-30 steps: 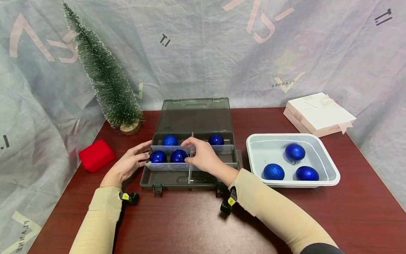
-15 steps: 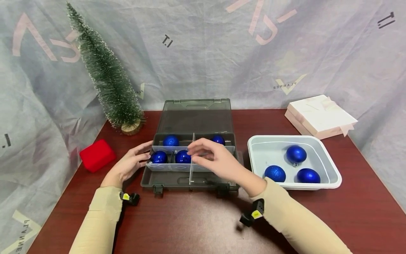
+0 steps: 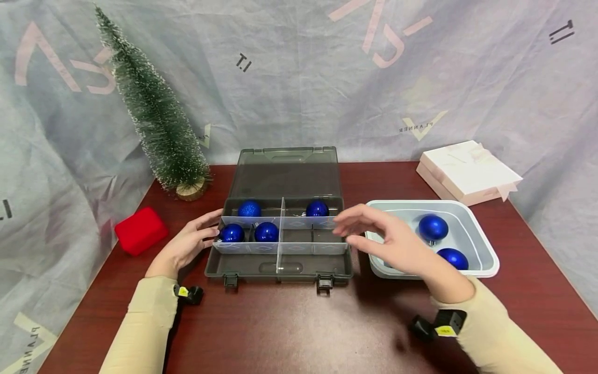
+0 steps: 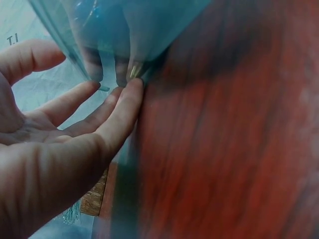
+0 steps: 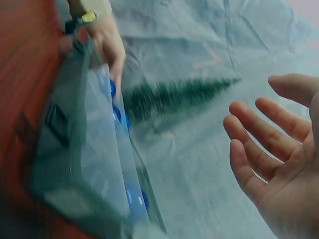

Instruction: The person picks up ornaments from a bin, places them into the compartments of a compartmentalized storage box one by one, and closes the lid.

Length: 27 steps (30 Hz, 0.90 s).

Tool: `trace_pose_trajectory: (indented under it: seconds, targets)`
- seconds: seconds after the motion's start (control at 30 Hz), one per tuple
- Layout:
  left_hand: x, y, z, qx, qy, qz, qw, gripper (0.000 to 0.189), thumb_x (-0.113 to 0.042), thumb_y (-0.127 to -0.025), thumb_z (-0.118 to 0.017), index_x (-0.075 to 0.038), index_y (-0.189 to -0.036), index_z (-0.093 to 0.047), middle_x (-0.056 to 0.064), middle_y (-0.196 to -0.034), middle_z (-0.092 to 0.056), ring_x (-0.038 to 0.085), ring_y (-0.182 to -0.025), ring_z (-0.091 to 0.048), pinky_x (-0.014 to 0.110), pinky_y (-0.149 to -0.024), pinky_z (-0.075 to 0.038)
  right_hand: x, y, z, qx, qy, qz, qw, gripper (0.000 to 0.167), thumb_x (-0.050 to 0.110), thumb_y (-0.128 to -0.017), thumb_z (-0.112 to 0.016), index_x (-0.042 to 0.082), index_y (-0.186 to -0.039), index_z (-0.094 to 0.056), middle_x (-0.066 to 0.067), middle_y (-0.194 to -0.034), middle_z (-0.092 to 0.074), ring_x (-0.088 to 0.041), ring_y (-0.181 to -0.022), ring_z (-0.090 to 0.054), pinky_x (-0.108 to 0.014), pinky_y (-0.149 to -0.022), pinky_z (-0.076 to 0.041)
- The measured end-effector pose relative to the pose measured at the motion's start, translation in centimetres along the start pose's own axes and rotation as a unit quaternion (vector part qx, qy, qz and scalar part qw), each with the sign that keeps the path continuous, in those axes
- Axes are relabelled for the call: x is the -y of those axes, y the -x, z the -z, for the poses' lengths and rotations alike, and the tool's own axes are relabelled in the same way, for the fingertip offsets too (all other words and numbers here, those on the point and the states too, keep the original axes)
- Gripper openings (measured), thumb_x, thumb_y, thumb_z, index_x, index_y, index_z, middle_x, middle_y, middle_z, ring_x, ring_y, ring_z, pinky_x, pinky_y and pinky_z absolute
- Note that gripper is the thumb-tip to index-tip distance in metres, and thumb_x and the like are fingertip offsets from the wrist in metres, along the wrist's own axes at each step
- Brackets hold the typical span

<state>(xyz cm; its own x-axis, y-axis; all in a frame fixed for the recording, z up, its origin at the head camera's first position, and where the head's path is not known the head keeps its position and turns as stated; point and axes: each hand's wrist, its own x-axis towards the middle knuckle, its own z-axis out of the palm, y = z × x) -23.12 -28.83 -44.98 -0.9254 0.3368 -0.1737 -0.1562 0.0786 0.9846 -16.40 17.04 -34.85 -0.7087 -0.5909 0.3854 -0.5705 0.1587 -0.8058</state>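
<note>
A grey see-through compartment box (image 3: 299,267) stands with its lid (image 3: 287,174) raised. Two shiny blue baubles (image 3: 266,232) sit in its middle-left compartment. Behind them, at back left, lies a glittery blue bauble (image 3: 249,209); another shiny blue bauble (image 3: 317,209) is at back right. My left hand (image 3: 184,246) rests its fingertips against the box's left side, which the left wrist view shows as the outer wall (image 4: 149,30). My right hand (image 3: 392,236) hovers between box and white tub (image 3: 488,262), fingers loosely bent, holding nothing. Inside the tub two blue baubles (image 3: 433,227) show; the hand covers its near-left part.
A frosted miniature Christmas tree (image 3: 154,109) on a wooden base stands at back left. Near the left edge lies a red box (image 3: 141,230). A pale gift box with a bow (image 3: 469,169) sits at back right. Patterned cloth hangs behind the table (image 3: 299,327).
My right hand has let go of the shiny bauble in the middle-left compartment and moved right to the tub's left edge. The left hand has stayed on the box.
</note>
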Motion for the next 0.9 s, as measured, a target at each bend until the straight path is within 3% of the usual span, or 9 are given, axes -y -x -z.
trace_pose_trajectory:
  seconds: [0.2,0.43,0.6,0.73,0.9]
  targets:
    - [0.2,0.1,0.0,0.003,-0.004,0.003,1.0000,0.063,-0.002,-0.103,-0.048,-0.002,-0.161,-0.024,0.021,-0.159,-0.027,0.016,-0.122,-0.046,0.031,-0.092,-0.047,-1.0,2.7,3.3,-0.022,0.015,0.002,0.9996,0.037,-0.013,-0.094,-0.062,0.006,-0.125,-0.066,-0.008,-0.116,-0.070,-0.020,-0.107,-0.066,-0.027,-0.091,-0.052]
    - [0.4,0.1,0.0,0.005,0.004,0.000,1.0000,0.062,0.000,-0.103,-0.047,-0.002,-0.161,-0.026,0.019,-0.155,-0.032,0.017,-0.117,-0.048,0.031,-0.092,-0.047,-3.2,5.2,6.6,-0.005,0.044,-0.056,0.9975,0.033,-0.009,-0.095,-0.063,0.005,-0.124,-0.067,-0.010,-0.118,-0.070,-0.017,-0.110,-0.066,-0.022,-0.091,-0.050]
    - [0.3,0.0,0.0,0.004,0.002,-0.001,1.0000,0.062,-0.001,-0.103,-0.048,-0.002,-0.161,-0.026,0.019,-0.155,-0.032,0.016,-0.116,-0.048,0.031,-0.091,-0.047,-5.4,6.3,8.1,0.050,0.096,-0.110,0.9880,0.032,0.003,-0.097,-0.068,0.013,-0.127,-0.068,-0.003,-0.122,-0.069,-0.017,-0.111,-0.066,-0.022,-0.091,-0.050]
    - [0.1,0.0,0.1,0.004,0.002,0.000,1.0000,0.062,-0.001,-0.103,-0.048,-0.002,-0.161,-0.026,0.019,-0.154,-0.032,0.016,-0.116,-0.048,0.031,-0.091,-0.047,-6.6,6.8,8.7,0.104,0.114,-0.147,0.9770,0.033,0.014,-0.097,-0.071,0.018,-0.130,-0.066,-0.003,-0.125,-0.068,-0.023,-0.115,-0.065,-0.030,-0.093,-0.052]
    - [0.1,0.0,0.1,0.003,0.001,-0.001,1.0000,0.062,-0.001,-0.103,-0.048,-0.002,-0.161,-0.026,0.018,-0.154,-0.033,0.016,-0.116,-0.048,0.031,-0.092,-0.047,-7.5,6.7,9.2,0.169,0.062,-0.168,0.9692,0.039,0.017,-0.097,-0.072,0.009,-0.134,-0.062,-0.012,-0.131,-0.065,-0.032,-0.121,-0.062,-0.033,-0.096,-0.051]
